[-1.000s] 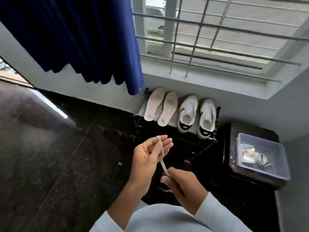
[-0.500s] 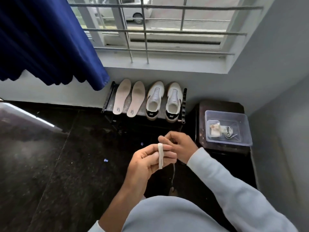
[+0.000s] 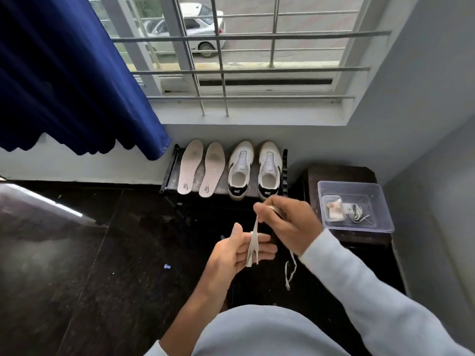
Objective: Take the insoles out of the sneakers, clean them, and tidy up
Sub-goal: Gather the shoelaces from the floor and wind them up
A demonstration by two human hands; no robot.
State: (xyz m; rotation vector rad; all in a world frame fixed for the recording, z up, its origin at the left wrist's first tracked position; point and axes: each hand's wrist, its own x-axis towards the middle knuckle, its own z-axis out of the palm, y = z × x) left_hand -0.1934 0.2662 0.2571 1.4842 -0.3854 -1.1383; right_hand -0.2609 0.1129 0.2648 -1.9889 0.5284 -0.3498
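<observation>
Left hand (image 3: 239,250): palm up, near centre of the view, fingers straight and held side by side. Grip spread, not closed on anything. A flat white shoelace (image 3: 253,242) is looped across these fingers.

Right hand (image 3: 288,222): raised just beyond and to the right of the left hand. Grip pinching the shoelace between thumb and fingertips, and the lace runs taut from the pinch down to the loops. The loose end hangs below the right wrist, its tip clear of the dark floor (image 3: 77,265).

Task items: the left insole (image 3: 189,167) and right insole (image 3: 212,169) lie flat, side by side, heels nearest, on the left half of a low black shoe rack (image 3: 169,170) against the far wall. The left sneaker (image 3: 240,169) and right sneaker (image 3: 270,168) stand on the right half of the same rack, heels nearest and without laces. The right insole is just beside the left sneaker.

Other items: a dark stand (image 3: 341,173) sits right of the rack and carries a clear plastic container (image 3: 380,201). Inside it are a coiled lace (image 3: 356,213) and a pale folded item (image 3: 334,211) that I cannot identify. A blue curtain (image 3: 64,73) hangs at far left. A barred window (image 3: 221,70) sits above the rack, and a white car (image 3: 185,34) is visible through it.
</observation>
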